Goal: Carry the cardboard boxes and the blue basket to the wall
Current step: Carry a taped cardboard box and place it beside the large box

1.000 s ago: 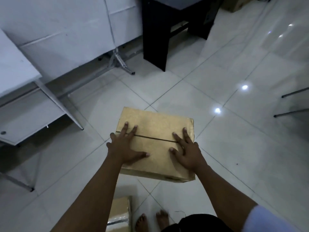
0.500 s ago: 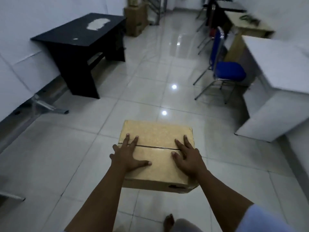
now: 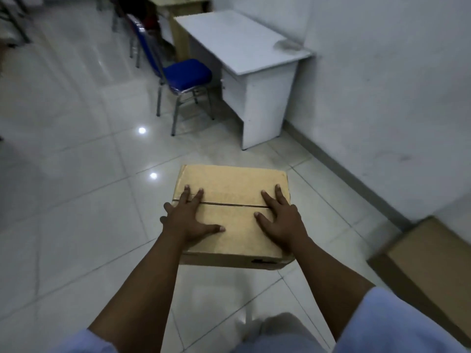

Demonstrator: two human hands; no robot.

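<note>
A closed tan cardboard box [image 3: 230, 183] is held up off the tiled floor in front of me. My left hand [image 3: 187, 217] grips its left side, fingers spread over the top flaps. My right hand [image 3: 283, 220] grips the right side the same way. A second cardboard box [image 3: 430, 261] stands on the floor at the lower right, against the white wall [image 3: 387, 80]. No blue basket is in view.
A white desk [image 3: 244, 49] stands against the wall ahead on the right. A blue-seated chair [image 3: 187, 73] with metal legs is beside it. A grey skirting strip [image 3: 341, 169] runs along the wall's foot. Glossy tiled floor [image 3: 76, 187] spreads to the left.
The view has swung right: the black table and left wall are gone, and the white desk, right wall and a second box have come into view. Both hands keep the same hold on the box.
</note>
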